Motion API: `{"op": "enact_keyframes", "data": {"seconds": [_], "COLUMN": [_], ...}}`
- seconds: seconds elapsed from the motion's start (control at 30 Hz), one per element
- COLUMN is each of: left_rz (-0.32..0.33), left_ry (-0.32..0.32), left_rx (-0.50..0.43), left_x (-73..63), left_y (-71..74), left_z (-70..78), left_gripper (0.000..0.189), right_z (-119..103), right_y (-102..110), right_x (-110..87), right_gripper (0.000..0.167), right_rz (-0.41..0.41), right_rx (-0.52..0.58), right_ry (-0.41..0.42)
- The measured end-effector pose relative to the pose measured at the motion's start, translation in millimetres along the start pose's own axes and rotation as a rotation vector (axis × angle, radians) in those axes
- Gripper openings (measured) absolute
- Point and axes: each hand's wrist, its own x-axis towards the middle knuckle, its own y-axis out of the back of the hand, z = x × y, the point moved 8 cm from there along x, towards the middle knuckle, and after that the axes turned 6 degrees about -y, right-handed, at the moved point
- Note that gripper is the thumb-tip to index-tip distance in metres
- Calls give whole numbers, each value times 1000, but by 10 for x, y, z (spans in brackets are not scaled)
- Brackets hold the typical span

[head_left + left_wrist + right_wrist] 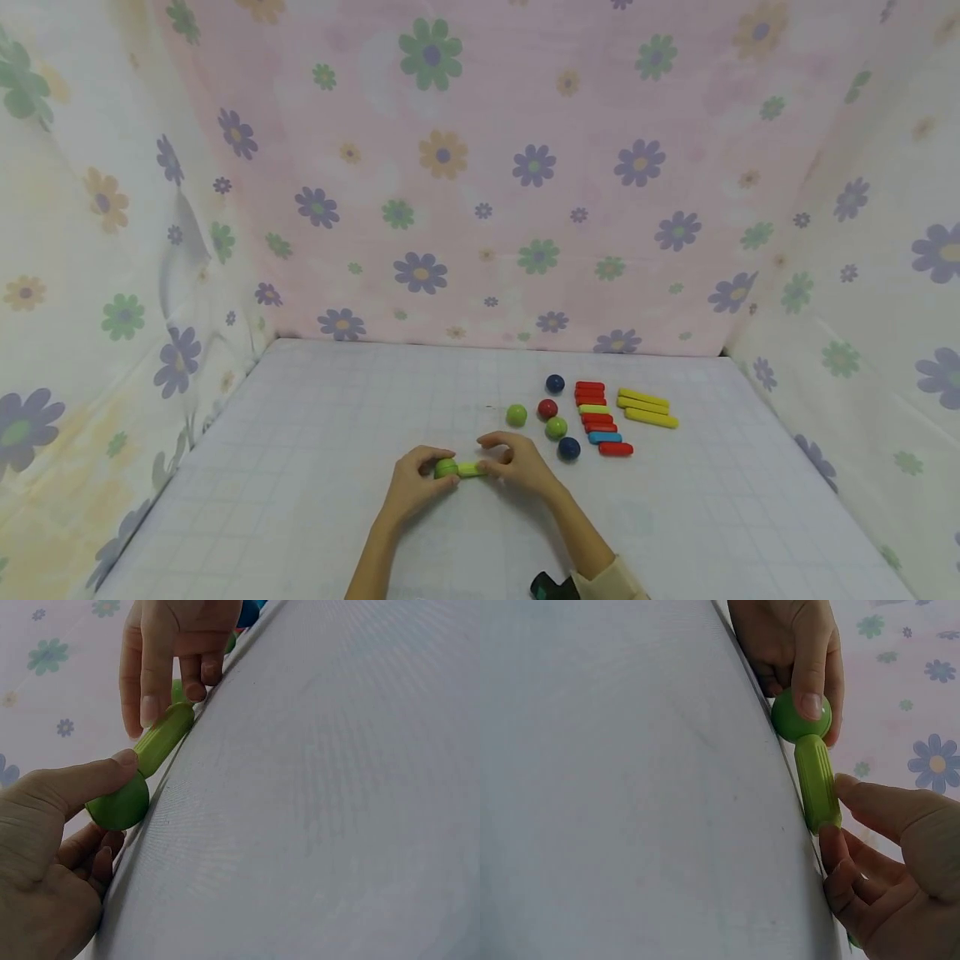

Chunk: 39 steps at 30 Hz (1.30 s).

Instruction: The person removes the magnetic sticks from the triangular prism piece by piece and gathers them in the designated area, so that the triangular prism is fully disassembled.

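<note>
My left hand [412, 485] grips a green ball [446, 468] between its thumb and fingers, low over the white table. A short yellow-green rod [816, 780] with a ridged side stands end-on against that ball, in one line with it. At the rod's other end is my right hand [525, 467], thumb and a fingertip pinching it. In the left wrist view the left thumb lies across the top of the ball [124, 804], beside the joint with the rod [165, 739].
Right of the hands lie loose balls: green [517, 415], red [547, 408] and dark blue [568, 448]. A column of short rods, mostly red [616, 449], with one blue [604, 437], comes beyond, then longer yellow rods [651, 417]. Flowered cloth [480, 208] walls the table.
</note>
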Motion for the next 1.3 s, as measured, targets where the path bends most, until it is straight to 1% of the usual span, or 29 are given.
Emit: {"op": "enact_keyframes", "data": {"seconds": [0.2, 0.47, 0.67, 0.8, 0.9, 1.07, 1.2, 1.3], "left_rz": [-6, 16, 33, 43, 46, 49, 48, 46], "left_ry": [7, 28, 30, 19, 14, 18, 16, 12], "left_rx": [6, 11, 11, -2, -2, 13, 17, 21], "left_x": [0, 3, 5, -2, -10, -17, -14, -12], "left_y": [-10, -4, 2, 6, 7, 12, 14, 9], "left_z": [-23, -42, -25, -1, 10, 7, 7, 12], "left_gripper": [36, 36, 34, 33, 33, 32, 33, 33], "right_z": [-42, -54, -98, -137, -159, -152, -117, -99], "right_y": [-111, -152, -172, -198, -200, -169, -131, -69], "right_x": [-2, 3, 3, -7, -19, -27, -34, -60], "right_gripper": [33, 26, 19, 17, 18, 19, 19, 19], "right_rz": [-27, 5, -14, -16, 9, 47, 42, 55], "right_rx": [-5, -109, -149, -215, -259, -257, -224, -181], "right_ry": [34, 36, 33, 71, 93, 72, 39, 21]}}
